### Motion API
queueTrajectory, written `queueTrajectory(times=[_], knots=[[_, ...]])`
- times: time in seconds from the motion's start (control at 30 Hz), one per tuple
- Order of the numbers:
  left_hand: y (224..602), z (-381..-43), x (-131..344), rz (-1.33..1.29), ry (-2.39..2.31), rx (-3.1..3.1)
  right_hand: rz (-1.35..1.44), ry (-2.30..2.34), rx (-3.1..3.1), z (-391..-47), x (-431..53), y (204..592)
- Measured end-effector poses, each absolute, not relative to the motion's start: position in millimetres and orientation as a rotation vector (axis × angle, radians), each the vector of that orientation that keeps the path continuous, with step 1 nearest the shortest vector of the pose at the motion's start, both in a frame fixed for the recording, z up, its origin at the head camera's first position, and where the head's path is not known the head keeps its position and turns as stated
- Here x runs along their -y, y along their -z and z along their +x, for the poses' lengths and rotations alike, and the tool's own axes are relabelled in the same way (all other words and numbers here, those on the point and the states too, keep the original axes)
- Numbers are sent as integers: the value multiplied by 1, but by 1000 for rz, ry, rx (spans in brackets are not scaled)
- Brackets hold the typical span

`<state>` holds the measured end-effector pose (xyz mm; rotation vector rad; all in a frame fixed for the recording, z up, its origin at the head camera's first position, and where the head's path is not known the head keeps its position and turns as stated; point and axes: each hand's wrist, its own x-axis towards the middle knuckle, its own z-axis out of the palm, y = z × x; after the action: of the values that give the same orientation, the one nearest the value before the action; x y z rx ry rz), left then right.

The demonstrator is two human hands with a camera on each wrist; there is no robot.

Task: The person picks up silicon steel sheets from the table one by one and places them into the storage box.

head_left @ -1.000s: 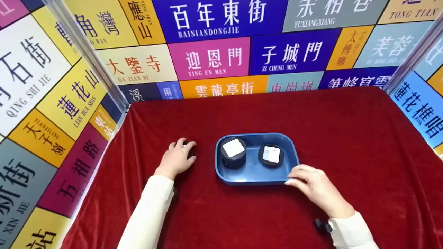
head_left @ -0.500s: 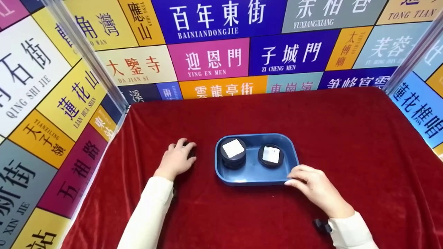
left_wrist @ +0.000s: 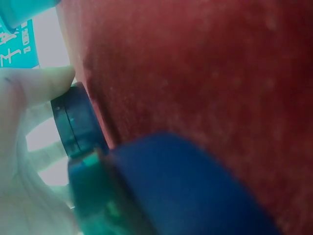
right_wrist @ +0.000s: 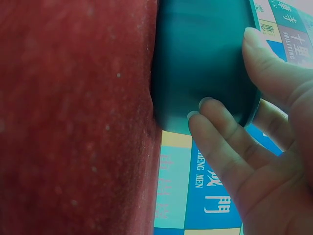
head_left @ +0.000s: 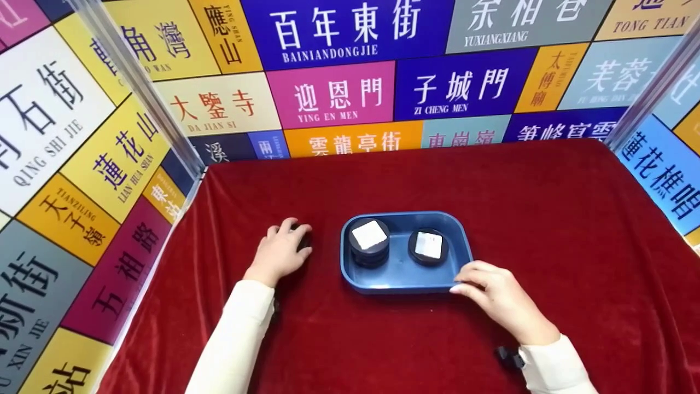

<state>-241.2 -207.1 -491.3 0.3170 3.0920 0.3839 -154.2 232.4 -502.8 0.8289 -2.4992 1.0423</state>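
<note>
discs (head_left: 429, 246) sit in the tub (head_left: 399, 278) on the red surface (head_left: 377, 345), the left hand (head_left: 278, 253) has its grip round another disc (left_wrist: 80, 120) outside, the right hand (head_left: 496, 295) pinches the tub's corner, and nothing seems to have moved, so work looks paused.

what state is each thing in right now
Tub: upright, open-topped
Left discs: stacked in tub
Right disc: lying in tub
Left hand: holding outer disc
Outer disc: held outside tub
Right hand: gripping tub's rim
Cloth: spread under tub
</note>
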Motion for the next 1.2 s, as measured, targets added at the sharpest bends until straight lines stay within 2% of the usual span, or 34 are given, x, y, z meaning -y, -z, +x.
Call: queueTrajectory(times=[1.2], knots=[[471, -235, 187, 500, -350, -3218, 842, -1037, 2469, -155, -232, 503]])
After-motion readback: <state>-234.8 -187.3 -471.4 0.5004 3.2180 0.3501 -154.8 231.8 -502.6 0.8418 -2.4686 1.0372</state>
